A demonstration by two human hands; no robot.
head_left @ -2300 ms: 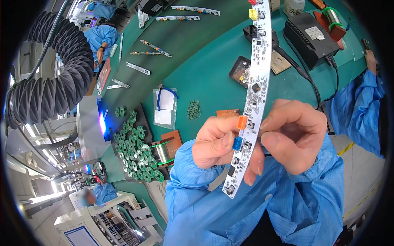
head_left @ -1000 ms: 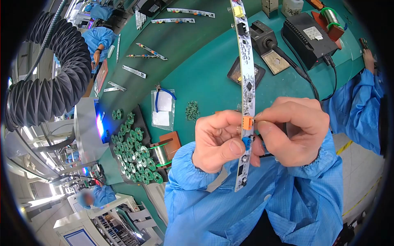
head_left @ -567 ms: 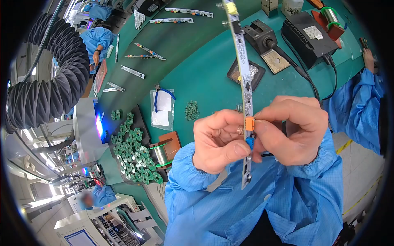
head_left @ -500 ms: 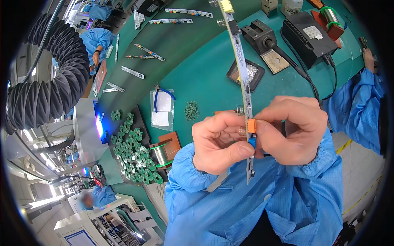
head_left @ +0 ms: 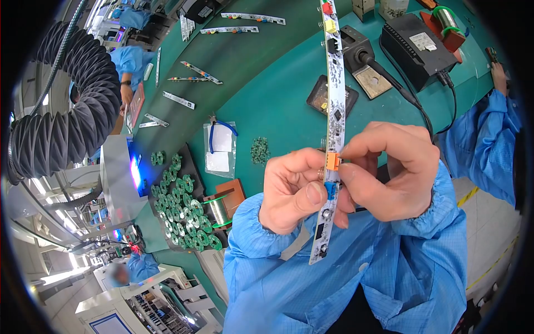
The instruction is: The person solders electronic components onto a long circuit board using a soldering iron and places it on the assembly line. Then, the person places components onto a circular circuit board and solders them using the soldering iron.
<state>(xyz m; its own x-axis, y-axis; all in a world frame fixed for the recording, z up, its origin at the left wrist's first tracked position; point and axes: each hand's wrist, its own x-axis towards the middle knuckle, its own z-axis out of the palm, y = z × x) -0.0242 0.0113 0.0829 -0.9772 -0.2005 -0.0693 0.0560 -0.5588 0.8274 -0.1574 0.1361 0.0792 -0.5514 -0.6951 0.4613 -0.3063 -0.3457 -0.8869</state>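
A long, narrow circuit board (head_left: 336, 89) stands nearly upright before me, its component side facing me. It carries red, yellow, black, orange and blue connectors, and coil springs stick out behind it. My left hand (head_left: 292, 192) grips the lower part, thumb beside the blue connector (head_left: 330, 190) and fingers partly hidden behind the board. My right hand (head_left: 395, 170) is closed in a pinch, thumb and index fingertips at the right edge of the orange connector (head_left: 333, 161). Anything smaller between those fingertips is hidden.
Small green round boards (head_left: 183, 206) cover a black tray, near a solder wire spool (head_left: 218, 210). Blue-handled cutters (head_left: 222, 128) lie on a plastic bag. Behind the board are a parts dish (head_left: 317, 94), a soldering iron (head_left: 389, 78) and its black station (head_left: 420, 50). A co-worker's sleeve (head_left: 484, 150) is at right.
The board has turned from nearly edge-on to show its face, its top swinging right and its lower end shifting left. Both hands stay on it, the right still at the orange connector.
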